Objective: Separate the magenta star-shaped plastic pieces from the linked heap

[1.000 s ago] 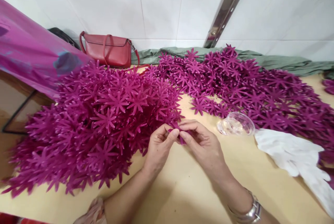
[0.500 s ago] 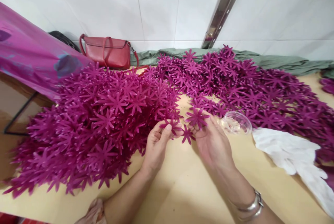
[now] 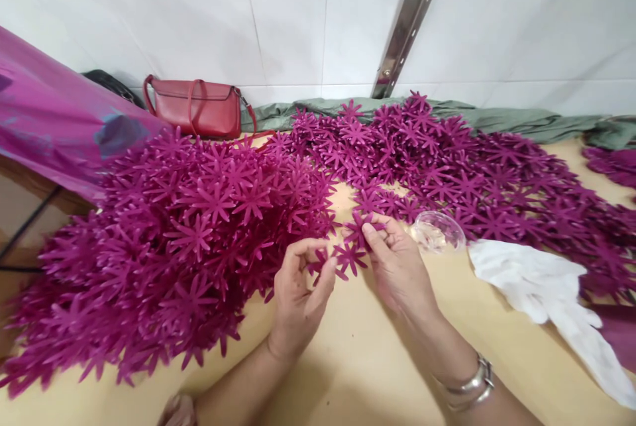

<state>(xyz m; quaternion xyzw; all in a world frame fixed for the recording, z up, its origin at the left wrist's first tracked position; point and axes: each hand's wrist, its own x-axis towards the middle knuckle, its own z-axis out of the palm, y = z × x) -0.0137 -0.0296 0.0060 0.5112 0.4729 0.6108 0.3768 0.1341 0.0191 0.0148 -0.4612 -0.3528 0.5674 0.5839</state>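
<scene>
The person's right hand (image 3: 401, 268) pinches a magenta flower cutout (image 3: 358, 230) between thumb and fingers, above the bench (image 3: 342, 360). The left hand (image 3: 299, 297) is partly open, thumb and forefinger apart; a second cutout (image 3: 318, 260) shows in that gap, though whether the hand grips it cannot be told. A third cutout (image 3: 350, 259) sits between the two hands, just below the pinched one. A tall heap of pinker flowers (image 3: 213, 201) stands beside the left hand, and a darker, flatter spread (image 3: 467, 184) reaches rightward behind the right hand. Near that hand are a clear plastic cup (image 3: 440, 232), tipped over, and a white glove (image 3: 529, 280).
</scene>
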